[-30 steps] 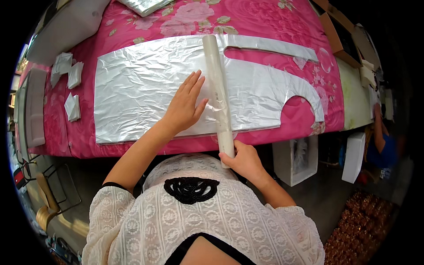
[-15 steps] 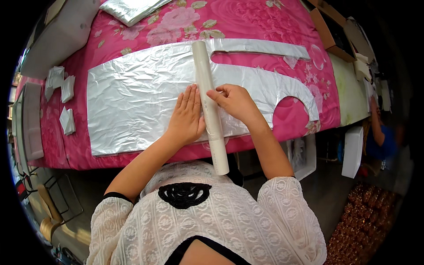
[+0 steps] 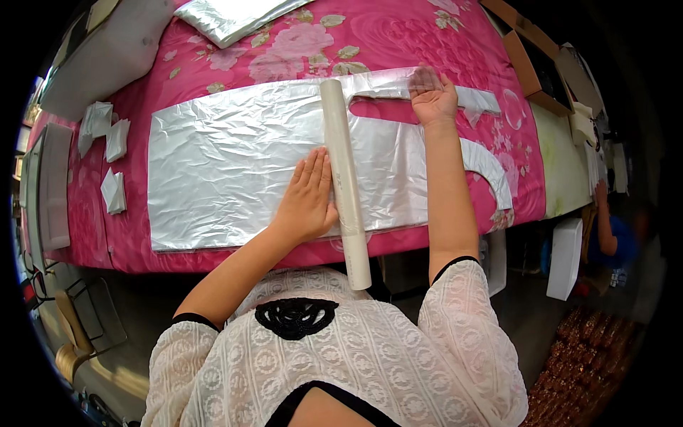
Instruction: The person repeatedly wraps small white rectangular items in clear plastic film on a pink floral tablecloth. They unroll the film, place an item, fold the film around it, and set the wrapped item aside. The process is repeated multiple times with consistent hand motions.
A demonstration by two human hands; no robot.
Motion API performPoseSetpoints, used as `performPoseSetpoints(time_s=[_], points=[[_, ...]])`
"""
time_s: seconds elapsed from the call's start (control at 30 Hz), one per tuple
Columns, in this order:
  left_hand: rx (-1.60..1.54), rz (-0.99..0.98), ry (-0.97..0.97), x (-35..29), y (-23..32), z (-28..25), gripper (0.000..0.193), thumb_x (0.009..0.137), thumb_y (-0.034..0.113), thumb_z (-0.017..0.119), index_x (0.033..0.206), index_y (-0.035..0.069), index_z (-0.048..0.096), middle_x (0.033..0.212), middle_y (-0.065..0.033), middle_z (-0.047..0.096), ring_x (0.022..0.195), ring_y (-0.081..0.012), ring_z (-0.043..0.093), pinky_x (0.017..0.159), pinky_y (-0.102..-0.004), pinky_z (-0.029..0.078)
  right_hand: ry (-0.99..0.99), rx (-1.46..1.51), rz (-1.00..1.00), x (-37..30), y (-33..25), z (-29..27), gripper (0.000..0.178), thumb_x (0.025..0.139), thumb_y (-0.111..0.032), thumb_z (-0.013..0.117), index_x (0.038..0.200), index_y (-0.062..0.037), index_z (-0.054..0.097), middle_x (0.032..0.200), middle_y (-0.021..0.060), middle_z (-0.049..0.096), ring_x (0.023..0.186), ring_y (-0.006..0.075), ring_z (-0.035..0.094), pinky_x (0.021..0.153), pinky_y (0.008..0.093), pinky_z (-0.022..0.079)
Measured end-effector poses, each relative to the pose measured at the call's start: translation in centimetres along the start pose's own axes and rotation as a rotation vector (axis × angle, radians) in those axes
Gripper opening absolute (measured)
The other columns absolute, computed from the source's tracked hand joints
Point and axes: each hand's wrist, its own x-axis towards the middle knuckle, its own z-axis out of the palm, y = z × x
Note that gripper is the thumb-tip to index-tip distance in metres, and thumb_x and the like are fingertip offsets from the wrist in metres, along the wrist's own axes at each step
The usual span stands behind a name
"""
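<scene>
A long pale roll of clear film (image 3: 343, 164) lies across a flat stack of silver plastic bags (image 3: 228, 164), its near end jutting past the table edge. My left hand (image 3: 307, 196) rests flat on the silver plastic just left of the roll, fingers stretched out and its side and thumb by the roll. From the roll a clear sheet reaches rightward over the bags' cut-out end. At its far right edge my right hand (image 3: 434, 96) is turned palm up and grips the film; its fingers show through the sheet.
A pink flowered cloth (image 3: 398, 43) covers the table. Small folded white packets (image 3: 114, 188) lie at the left, beside white bins (image 3: 57, 192). More silver plastic (image 3: 228, 18) lies at the far side. An open cardboard box (image 3: 533, 67) stands at the right. A person in blue (image 3: 615, 238) is farther right.
My right hand has moved from beside the roll out to the far right, drawing a sheet of clear film off it. My left hand stays by the roll.
</scene>
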Motion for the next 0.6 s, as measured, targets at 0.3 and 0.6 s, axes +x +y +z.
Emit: performPoseSetpoints(time_s=[0.3,0.6], points=[[-0.072,0.158,0.137,-0.3,-1.0,-0.2,0.075,0.082,0.03,0.044,0.137,-0.014,0.019,0.145,-0.0289,0.02,0.138,-0.0377,0.018,0.112,-0.0466,0.014,-0.888,-1.144,-0.261,-15.8,17.3,12.6,0.06,0.091,-0.04,0.053,0.129,0.0053,0.045,0.127,0.0222,0.051,0.121,0.0288,0.047,0.102,0.0344,0.033],[0.14,0.123,0.011,-1.4,-2.2,0.4,0.078,0.083,0.041,0.046,0.138,-0.01,0.024,0.145,-0.0269,0.023,0.138,-0.0376,0.018,0.111,-0.051,0.01,-1.337,-1.331,0.213,-22.6,25.3,11.9,0.072,0.088,-0.05,0.046,0.128,0.0103,0.041,0.13,0.028,0.045,0.124,0.0379,0.042,0.103,0.04,0.033]])
